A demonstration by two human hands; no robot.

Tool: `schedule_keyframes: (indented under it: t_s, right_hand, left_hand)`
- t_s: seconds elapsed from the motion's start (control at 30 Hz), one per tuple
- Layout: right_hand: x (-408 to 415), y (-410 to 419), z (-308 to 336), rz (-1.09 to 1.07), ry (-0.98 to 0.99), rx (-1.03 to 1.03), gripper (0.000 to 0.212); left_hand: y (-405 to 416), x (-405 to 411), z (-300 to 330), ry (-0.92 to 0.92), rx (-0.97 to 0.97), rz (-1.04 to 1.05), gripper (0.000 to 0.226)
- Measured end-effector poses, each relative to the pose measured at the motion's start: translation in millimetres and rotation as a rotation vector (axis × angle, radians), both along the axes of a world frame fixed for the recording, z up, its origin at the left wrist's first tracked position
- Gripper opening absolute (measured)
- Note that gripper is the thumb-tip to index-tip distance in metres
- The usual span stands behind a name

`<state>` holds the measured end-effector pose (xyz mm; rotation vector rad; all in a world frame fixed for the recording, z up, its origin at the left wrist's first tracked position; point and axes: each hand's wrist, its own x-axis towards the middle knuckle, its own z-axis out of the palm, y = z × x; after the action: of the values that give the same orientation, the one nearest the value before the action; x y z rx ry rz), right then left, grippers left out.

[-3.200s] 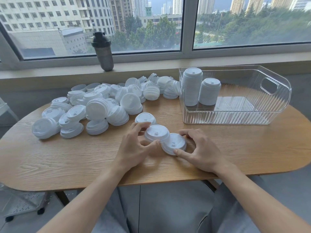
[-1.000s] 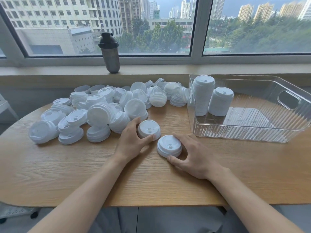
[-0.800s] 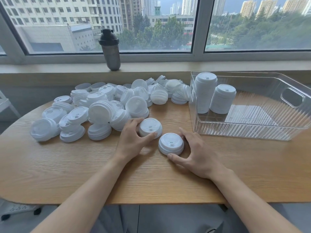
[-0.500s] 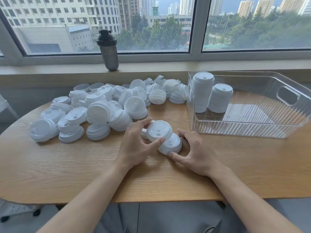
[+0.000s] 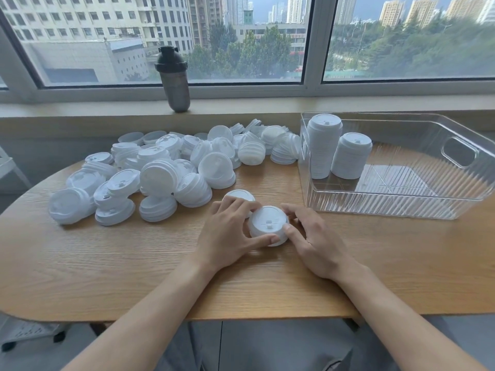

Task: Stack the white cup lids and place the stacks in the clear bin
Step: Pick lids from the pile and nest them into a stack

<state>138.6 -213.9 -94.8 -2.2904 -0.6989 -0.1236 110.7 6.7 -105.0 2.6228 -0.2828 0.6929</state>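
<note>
From my feed I see a wooden table (image 5: 107, 263) with a rounded left end, its grain running side to side. Behind it a pale sill (image 5: 241, 105) runs the full width, and on the sill stands a dark shaker bottle (image 5: 173, 79) with a black lid, upright, left of centre. A grey window frame (image 5: 312, 41) splits the glass into panes. Outside I make out tall apartment blocks (image 5: 80, 20) on the left and green trees (image 5: 415, 49) on the right. Under the table's left end, part of a white stand (image 5: 26, 330) on casters shows on the floor.
</note>
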Motion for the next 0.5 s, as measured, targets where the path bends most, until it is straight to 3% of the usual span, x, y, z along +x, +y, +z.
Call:
schedule_keyframes:
  t_s: [0.5]
  right_hand:
    - [3.0, 3.0, -4.7, -0.019, -0.067, -0.038, 0.045]
  left_hand:
    - [-0.3, 0.4, -3.1, 0.027, 0.086, -0.030, 0.080]
